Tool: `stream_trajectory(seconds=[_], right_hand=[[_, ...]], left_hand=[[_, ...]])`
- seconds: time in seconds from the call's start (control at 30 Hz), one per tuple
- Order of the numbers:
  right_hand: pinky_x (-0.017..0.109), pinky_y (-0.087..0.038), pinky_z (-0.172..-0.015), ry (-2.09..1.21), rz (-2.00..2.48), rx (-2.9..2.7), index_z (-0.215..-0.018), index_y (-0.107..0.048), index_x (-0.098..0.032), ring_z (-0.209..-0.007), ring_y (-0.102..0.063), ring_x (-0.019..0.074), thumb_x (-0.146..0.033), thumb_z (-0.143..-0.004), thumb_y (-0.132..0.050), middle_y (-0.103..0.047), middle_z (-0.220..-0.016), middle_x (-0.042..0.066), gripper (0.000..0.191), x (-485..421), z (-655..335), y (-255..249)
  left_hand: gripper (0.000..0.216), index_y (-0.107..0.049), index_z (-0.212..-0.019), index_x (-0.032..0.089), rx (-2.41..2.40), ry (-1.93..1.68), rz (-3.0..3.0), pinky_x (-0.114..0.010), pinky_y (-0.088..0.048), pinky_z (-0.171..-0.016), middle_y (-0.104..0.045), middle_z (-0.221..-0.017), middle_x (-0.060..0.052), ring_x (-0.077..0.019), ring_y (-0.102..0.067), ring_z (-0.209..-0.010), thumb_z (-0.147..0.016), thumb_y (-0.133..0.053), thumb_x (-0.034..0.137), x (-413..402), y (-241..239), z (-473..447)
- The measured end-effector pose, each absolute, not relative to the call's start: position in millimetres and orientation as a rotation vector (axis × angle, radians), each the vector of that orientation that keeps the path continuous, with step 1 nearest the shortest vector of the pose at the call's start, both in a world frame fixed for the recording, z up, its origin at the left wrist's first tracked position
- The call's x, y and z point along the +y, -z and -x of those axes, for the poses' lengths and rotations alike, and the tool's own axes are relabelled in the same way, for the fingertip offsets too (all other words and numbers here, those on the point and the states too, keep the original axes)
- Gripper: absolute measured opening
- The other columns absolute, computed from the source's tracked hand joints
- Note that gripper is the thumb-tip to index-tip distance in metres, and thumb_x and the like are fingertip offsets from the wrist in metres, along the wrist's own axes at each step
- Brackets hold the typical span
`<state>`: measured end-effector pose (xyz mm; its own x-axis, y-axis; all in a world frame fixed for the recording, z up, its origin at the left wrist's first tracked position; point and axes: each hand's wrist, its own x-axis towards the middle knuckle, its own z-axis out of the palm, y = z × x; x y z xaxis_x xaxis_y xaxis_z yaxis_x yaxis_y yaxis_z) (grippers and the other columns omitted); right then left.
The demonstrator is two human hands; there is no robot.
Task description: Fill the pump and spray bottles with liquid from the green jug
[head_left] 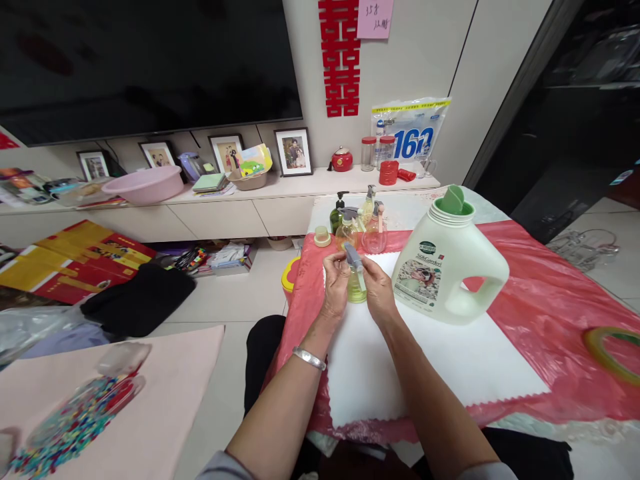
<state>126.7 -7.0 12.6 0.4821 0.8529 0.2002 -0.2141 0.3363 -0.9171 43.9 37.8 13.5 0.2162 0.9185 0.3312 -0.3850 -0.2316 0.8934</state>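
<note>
A small spray bottle with a grey trigger head and a see-through yellow-green body stands on a white scallop-edged mat. My left hand is closed at the left side of its head. From the right, my right hand pinches the same head near the trigger. The fingers partly hide the bottle's neck. Close to my right hand stands a big pale green detergent jug with a green spout. Behind my hands are a pink spray bottle, a yellowish spray bottle and a dark green pump bottle.
A pale cap sits at the left edge of the red plastic cover. A roll of tape lies at far right. Lower left, a pink table holds a pile of colourful small pieces. A low cabinet runs along the wall.
</note>
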Motion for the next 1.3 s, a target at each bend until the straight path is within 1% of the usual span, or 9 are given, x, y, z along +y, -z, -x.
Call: stream_trajectory(seconds=[0.1, 0.23, 0.4, 0.53, 0.73, 0.87, 0.97, 1.1, 1.3], right_hand=[[0.040, -0.046, -0.109, -0.809, 0.951, -0.757, -0.115, -0.068, -0.020, -0.115, -0.062, 0.0217, -0.054, -0.075, -0.080, -0.066, -0.122, 0.007, 0.054, -6, -125, -12], [0.039, -0.048, -0.105, -0.808, 0.940, -0.737, -0.113, -0.066, -0.020, -0.112, -0.062, 0.0213, -0.053, -0.070, -0.084, -0.067, -0.119, 0.007, 0.057, -6, -128, -9], [0.044, -0.043, -0.113, -0.846, 0.964, -0.758, -0.126, -0.067, -0.021, -0.126, -0.057, 0.0241, -0.066, -0.081, -0.070, -0.062, -0.133, 0.009, 0.064, -4, -135, -3], [0.045, -0.038, -0.117, -0.851, 0.975, -0.754, -0.125, -0.069, -0.021, -0.132, -0.052, 0.0250, -0.063, -0.077, -0.075, -0.061, -0.134, 0.008, 0.064, -3, -135, -2], [0.044, -0.046, -0.110, -0.829, 0.953, -0.719, -0.120, -0.069, -0.020, -0.119, -0.061, 0.0244, -0.058, -0.071, -0.081, -0.065, -0.127, 0.009, 0.063, -5, -128, -5], [0.043, -0.049, -0.106, -0.816, 0.954, -0.697, -0.119, -0.068, -0.020, -0.113, -0.063, 0.0231, -0.056, -0.069, -0.083, -0.066, -0.124, 0.009, 0.063, -6, -124, -7], [0.044, -0.045, -0.111, -0.818, 0.956, -0.701, -0.122, -0.068, -0.021, -0.120, -0.060, 0.0232, -0.055, -0.070, -0.083, -0.063, -0.131, 0.008, 0.063, -6, -125, -7], [0.044, -0.038, -0.117, -0.835, 0.963, -0.730, -0.124, -0.069, -0.021, -0.130, -0.054, 0.0240, -0.055, -0.070, -0.082, -0.061, -0.135, 0.008, 0.064, -6, -128, -9], [0.043, -0.047, -0.108, -0.809, 0.985, -0.707, -0.119, -0.068, -0.020, -0.114, -0.061, 0.0229, -0.051, -0.065, -0.086, -0.065, -0.126, 0.008, 0.065, -5, -124, -9]], left_hand=[[0.050, -0.053, -0.103, 0.026, 0.561, -1.344, -1.237, -0.036, -0.050, -0.092, -0.062, -0.100, -0.001, -0.0190, -0.063, -0.094, -0.080, -0.070, 0.068, 38, -15, -43], [0.050, -0.057, -0.097, 0.025, 0.546, -1.366, -1.238, -0.037, -0.050, -0.093, -0.065, -0.099, -0.003, -0.0206, -0.063, -0.094, -0.080, -0.069, 0.070, 37, -20, -44], [0.049, -0.060, -0.098, 0.024, 0.535, -1.366, -1.250, -0.036, -0.051, -0.086, -0.067, -0.095, -0.003, -0.0208, -0.064, -0.088, -0.081, -0.070, 0.068, 39, -19, -48], [0.044, -0.059, -0.103, 0.024, 0.539, -1.390, -1.242, -0.036, -0.051, -0.092, -0.066, -0.101, -0.003, -0.0206, -0.064, -0.095, -0.083, -0.072, 0.061, 43, -13, -48], [0.041, -0.061, -0.097, 0.023, 0.555, -1.384, -1.235, -0.038, -0.049, -0.097, -0.067, -0.103, -0.004, -0.0224, -0.064, -0.100, -0.084, -0.071, 0.060, 47, -6, -45], [0.038, -0.064, -0.101, 0.023, 0.580, -1.376, -1.227, -0.037, -0.048, -0.098, -0.068, -0.106, -0.005, -0.0226, -0.063, -0.103, -0.085, -0.071, 0.056, 45, -5, -44], [0.036, -0.064, -0.103, 0.023, 0.582, -1.356, -1.222, -0.037, -0.048, -0.097, -0.067, -0.107, -0.005, -0.0219, -0.063, -0.103, -0.088, -0.068, 0.055, 44, -5, -42], [0.039, -0.062, -0.103, 0.023, 0.568, -1.345, -1.217, -0.036, -0.047, -0.099, -0.065, -0.105, -0.004, -0.0210, -0.063, -0.103, -0.083, -0.075, 0.054, 44, -5, -41], [0.041, -0.062, -0.103, 0.022, 0.540, -1.340, -1.164, -0.037, -0.049, -0.096, -0.068, -0.106, -0.005, -0.0208, -0.065, -0.099, -0.084, -0.071, 0.058, 46, -2, -44]])
